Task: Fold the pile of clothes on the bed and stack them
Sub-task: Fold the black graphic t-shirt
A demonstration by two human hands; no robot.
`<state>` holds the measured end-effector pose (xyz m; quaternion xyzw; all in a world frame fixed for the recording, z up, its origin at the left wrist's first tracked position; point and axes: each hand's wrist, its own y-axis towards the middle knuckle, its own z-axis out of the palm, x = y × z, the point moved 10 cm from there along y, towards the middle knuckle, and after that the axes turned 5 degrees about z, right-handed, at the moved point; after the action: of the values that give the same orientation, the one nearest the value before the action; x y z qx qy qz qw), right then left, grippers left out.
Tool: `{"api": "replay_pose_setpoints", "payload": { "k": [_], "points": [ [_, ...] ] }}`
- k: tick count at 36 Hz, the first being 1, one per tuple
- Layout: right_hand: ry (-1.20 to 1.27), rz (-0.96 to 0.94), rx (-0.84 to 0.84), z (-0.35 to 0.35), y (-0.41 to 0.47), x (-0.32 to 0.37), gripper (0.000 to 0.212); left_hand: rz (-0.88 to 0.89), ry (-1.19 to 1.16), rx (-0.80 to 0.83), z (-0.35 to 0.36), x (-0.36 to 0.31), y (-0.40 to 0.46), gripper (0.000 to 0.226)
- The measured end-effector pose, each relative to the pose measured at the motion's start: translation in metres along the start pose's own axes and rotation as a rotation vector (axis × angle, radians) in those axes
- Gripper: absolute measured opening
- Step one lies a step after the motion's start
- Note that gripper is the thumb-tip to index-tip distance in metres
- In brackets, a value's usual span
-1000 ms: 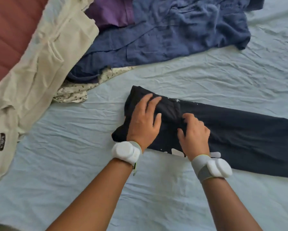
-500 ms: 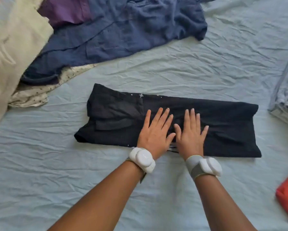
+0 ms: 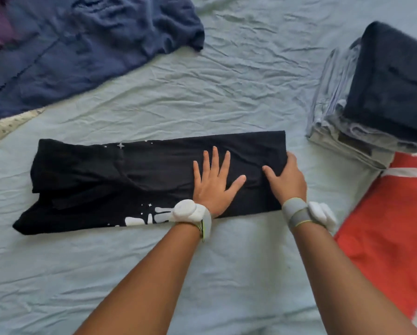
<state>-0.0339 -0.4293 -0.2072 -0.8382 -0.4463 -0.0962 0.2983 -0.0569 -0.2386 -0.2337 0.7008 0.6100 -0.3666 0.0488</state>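
Left hand [image 3: 214,182] flat, fingers spread, pressing on black shirt [image 3: 130,182] at mid-bed [image 3: 202,274]. Right hand [image 3: 288,177] curled round shirt's right end, thumb on top. Folded stack [image 3: 371,97] near bed's right edge.

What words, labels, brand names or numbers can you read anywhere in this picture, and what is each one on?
No text here can be read.
Folded black T-shirt: a white print with small stars shows along its near edge, but it is folded and partly hidden under the left wrist, so no letters can be made out.
Stack of folded clothes: a dark patch on the lower grey garment, too blurred to read.
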Motion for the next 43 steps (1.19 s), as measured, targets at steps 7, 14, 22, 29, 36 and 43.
{"api": "replay_pose_setpoints", "payload": {
  "k": [7, 14, 22, 29, 36, 43],
  "points": [
    [0.294, -0.245, 0.172, 0.036, -0.069, 0.087, 0.034, -0.182, -1.161, 0.092, -0.034, -0.01, -0.033, 0.066],
    [0.39, -0.624, 0.179, 0.073, -0.169, 0.159, 0.032, -0.392, -1.577, -0.178, -0.072, 0.079, -0.071, 0.034],
    [0.108, -0.527, -0.1, 0.104, -0.188, 0.168, 0.046, -0.415, -1.348, -0.361, -0.146, 0.163, -0.113, 0.032],
    [0.174, -0.149, 0.05, 0.142, -0.159, 0.155, 0.06, -0.53, -1.019, -0.528, -0.213, 0.272, -0.178, 0.04],
    [0.509, 0.112, 0.347, 0.17, -0.159, 0.162, 0.037, -0.656, -0.661, -0.612, -0.228, 0.293, -0.214, 0.064],
    [0.788, -0.192, 0.586, 0.127, -0.207, 0.282, 0.017, -0.562, -1.602, -0.129, -0.189, 0.198, -0.171, 0.068]
  ]
}}
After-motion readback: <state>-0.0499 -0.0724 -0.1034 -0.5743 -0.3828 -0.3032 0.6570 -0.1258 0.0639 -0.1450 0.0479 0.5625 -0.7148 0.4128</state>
